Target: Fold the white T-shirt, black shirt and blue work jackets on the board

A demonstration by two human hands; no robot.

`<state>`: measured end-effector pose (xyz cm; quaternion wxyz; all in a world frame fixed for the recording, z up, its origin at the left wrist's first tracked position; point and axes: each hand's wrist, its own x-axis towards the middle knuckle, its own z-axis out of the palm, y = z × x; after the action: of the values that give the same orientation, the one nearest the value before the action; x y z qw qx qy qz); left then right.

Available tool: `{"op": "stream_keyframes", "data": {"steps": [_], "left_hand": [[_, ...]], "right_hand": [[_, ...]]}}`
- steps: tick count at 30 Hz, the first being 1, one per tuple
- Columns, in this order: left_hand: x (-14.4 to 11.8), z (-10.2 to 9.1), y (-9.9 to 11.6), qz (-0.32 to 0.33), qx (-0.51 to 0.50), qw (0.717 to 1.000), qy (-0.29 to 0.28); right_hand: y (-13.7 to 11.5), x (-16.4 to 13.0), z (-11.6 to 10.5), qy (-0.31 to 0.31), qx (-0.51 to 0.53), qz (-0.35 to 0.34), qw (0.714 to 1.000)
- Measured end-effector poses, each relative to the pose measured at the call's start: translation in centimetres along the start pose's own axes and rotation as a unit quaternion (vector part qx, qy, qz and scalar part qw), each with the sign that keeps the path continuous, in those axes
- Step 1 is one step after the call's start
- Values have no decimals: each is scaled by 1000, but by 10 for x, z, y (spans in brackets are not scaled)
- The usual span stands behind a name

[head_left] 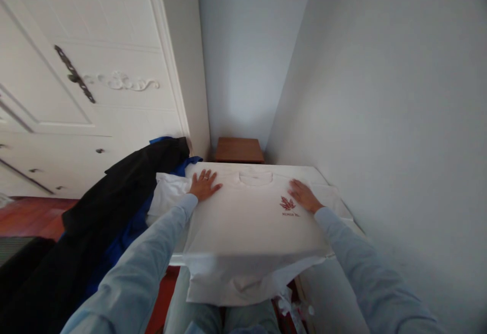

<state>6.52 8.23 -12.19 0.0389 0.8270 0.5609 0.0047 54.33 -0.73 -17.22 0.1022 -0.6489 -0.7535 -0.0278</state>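
Hem of white t-shirt (pixel 251 227) hangs off near counter (pixel 304 171) edge; left hand (pixel 204 184) and right hand (pixel 303 195) press its shoulders flat, fingers open, gripping nothing.

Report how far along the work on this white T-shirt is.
Done: the white T-shirt lies spread face up on the white table, hem hanging over the near edge. In hand: left hand and right hand press flat on its shoulders. Left: no fold shows; dark clothes sit piled alongside.
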Motion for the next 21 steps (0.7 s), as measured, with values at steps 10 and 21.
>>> {"op": "stream_keyframes", "data": {"steps": [10, 21], "left_hand": [[9, 5, -16, 20, 26, 999, 11], [12, 3, -21, 23, 30, 999, -5]], "right_hand": [[58, -44, -16, 55, 49, 54, 996], [85, -79, -26, -10, -49, 101, 994]]}}
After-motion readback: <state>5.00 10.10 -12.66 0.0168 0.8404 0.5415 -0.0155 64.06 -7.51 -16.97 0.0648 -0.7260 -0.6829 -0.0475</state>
